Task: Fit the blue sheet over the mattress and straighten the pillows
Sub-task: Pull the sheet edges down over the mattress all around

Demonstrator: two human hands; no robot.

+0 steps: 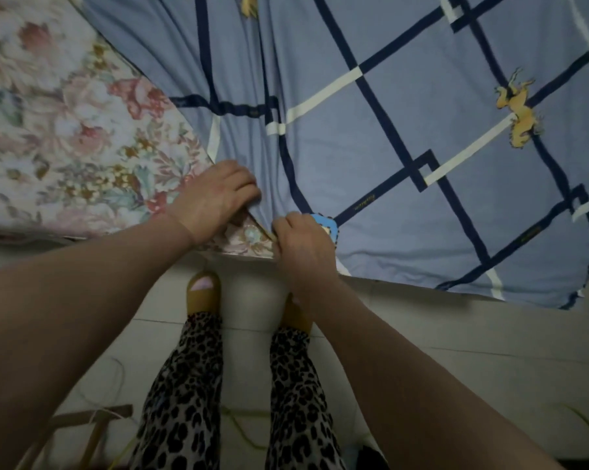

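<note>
The blue sheet [405, 137], crossed by navy and white lines with yellow horse prints, covers the right and upper part of the mattress [66, 137]. The mattress has a floral cover and lies bare at the left. The sheet's edge runs diagonally down to the near side of the bed. My left hand [215, 198] is closed on that edge, resting on the mattress. My right hand [303, 245] pinches the sheet's edge at the mattress border, just right of the left hand. A small triangle of floral mattress shows between the two hands. No pillows are in view.
I stand against the near side of the bed on a pale tiled floor [456, 351], in leopard-print trousers and yellow sandals [203, 293]. A wooden frame [82, 422] and a thin yellow cord [239, 425] lie on the floor at the lower left.
</note>
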